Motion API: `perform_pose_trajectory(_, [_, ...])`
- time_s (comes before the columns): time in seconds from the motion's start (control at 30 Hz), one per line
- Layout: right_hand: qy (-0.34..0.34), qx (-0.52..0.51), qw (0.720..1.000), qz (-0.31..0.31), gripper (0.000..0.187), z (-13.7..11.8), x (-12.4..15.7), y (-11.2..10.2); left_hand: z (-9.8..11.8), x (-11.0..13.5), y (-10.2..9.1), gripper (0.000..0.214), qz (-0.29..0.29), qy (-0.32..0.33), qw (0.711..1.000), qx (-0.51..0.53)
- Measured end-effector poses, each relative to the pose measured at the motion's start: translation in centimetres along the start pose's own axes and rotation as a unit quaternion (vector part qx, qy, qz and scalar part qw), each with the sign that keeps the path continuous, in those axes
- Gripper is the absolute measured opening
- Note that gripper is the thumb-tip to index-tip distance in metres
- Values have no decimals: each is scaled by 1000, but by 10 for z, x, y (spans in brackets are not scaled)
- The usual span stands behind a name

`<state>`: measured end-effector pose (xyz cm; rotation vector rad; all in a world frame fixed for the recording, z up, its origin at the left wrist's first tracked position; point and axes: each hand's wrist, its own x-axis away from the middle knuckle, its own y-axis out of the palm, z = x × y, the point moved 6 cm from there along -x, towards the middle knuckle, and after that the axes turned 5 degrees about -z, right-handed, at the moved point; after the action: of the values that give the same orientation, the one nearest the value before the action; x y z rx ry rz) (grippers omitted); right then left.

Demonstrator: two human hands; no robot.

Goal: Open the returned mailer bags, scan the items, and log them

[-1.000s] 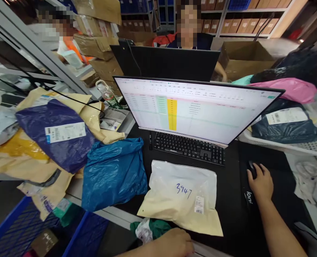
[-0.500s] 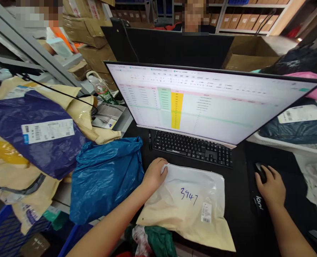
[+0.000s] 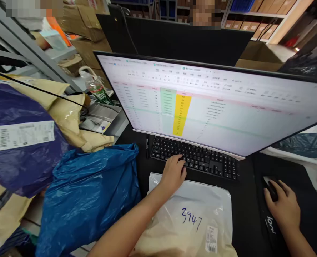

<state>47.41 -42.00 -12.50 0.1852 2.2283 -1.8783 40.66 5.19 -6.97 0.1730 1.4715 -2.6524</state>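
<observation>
My left hand reaches over a cream mailer bag marked 3947 and rests its spread fingers on the black keyboard. It holds nothing. My right hand lies curled over a black mouse on the dark desk mat at the right. A wide monitor showing a spreadsheet with green and yellow columns stands just behind the keyboard.
A blue plastic parcel lies left of the mailer. A purple parcel with a white label and tan bags pile up at far left. A drink bottle stands behind. Another person sits beyond a second black monitor. Cardboard boxes and shelves fill the back.
My left hand came up from the desk's near edge, touched the mailer's top left corner, then moved onto the keyboard. The view has leaned closer to the screen. My right hand stayed on the mouse.
</observation>
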Motion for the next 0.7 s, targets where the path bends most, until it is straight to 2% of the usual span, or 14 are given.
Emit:
perform_pose_trajectory(0.2, [25, 14, 1000, 4, 55, 1, -1, -3, 37, -15, 25, 34, -107, 39, 993, -33])
perform_pose_trajectory(0.37, [34, 9, 999, -14, 55, 2, -1, -2, 54, -17, 47, 56, -169, 58, 982, -68])
perform_pose_trajectory(0.7, [20, 8, 999, -23, 49, -1, -4, -3, 53, -6, 67, 59, -159, 59, 983, -78])
